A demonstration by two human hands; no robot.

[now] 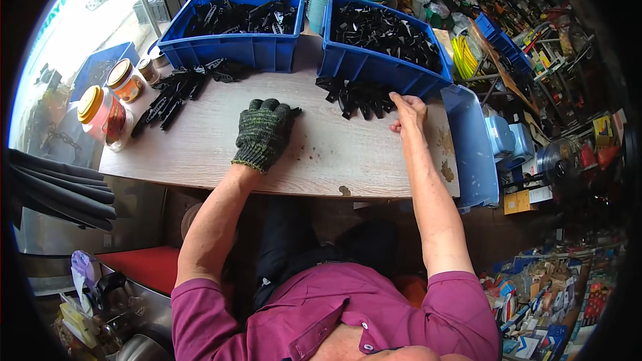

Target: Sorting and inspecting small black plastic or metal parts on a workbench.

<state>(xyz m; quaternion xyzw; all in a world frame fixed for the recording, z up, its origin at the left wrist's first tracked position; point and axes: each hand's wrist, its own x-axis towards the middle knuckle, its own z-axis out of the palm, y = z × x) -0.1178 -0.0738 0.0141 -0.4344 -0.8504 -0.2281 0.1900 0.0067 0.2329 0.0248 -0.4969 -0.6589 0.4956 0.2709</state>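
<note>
My left hand [262,132], in a dark green and black knitted glove, rests closed over the middle of the table. A black plastic piece [295,113] sticks out beside its fingers, the rest hidden under the glove. My bare right hand [411,113] is at the right end of a small heap of black plastic pieces [358,98]. Its fingers are bent, and one fingertip meets the heap's edge; what lies between them is too small to make out. Another pile of long black pieces [175,93] lies left of the glove.
Two blue crates, left [227,55] and right [381,65], full of black pieces, stand along the table's back edge. Orange-lidded jars [107,120] stand at the left. A light blue bin [473,154] adjoins the right edge. Cluttered shelves [535,47] fill the right side.
</note>
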